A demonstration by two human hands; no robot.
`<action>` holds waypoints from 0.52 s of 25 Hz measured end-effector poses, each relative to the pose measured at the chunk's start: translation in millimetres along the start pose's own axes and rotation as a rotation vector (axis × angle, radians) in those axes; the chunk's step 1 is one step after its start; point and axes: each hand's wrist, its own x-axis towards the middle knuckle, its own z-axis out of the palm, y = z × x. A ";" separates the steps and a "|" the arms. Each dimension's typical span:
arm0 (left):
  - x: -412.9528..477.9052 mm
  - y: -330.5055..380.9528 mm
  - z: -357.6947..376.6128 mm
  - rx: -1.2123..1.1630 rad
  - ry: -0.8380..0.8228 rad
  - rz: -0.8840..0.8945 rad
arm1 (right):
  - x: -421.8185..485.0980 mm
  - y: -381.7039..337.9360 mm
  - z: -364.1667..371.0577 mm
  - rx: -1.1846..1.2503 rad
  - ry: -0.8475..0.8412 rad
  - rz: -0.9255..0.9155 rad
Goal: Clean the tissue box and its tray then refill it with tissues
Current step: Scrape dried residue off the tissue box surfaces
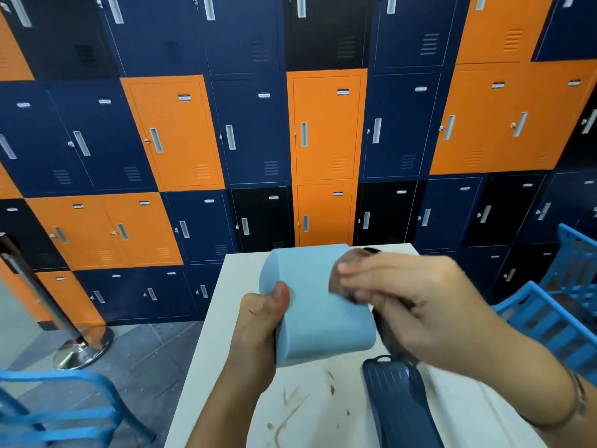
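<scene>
A light blue tissue box (315,305) with rounded ends is held above the white table (232,367). My left hand (258,321) grips its near left end, thumb on top. My right hand (410,299) presses a brownish cloth (347,273) against the box's upper right side; the hand is motion-blurred. A dark blue ribbed tray (397,402) lies on the table under my right forearm, partly hidden by it.
Brown stains (290,409) mark the table's near part. Blue chairs stand at the left (55,412) and right (555,305). A metal stanchion base (80,347) sits on the floor to the left. Orange and navy lockers (326,130) fill the wall behind.
</scene>
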 end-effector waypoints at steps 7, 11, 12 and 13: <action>5.2 -8.1 -10.5 0.006 -0.017 0.051 | 13.6 -12.0 10.0 -0.094 -0.049 0.032; 11.1 -16.1 -19.2 0.046 -0.015 0.033 | 19.5 -13.4 17.1 -0.110 -0.032 0.127; 11.6 -16.4 -20.3 0.040 -0.010 0.052 | 20.0 -13.7 20.2 -0.093 -0.069 0.096; 12.8 -15.1 -19.7 0.029 -0.010 0.069 | 22.0 -13.4 23.5 -0.082 -0.095 0.080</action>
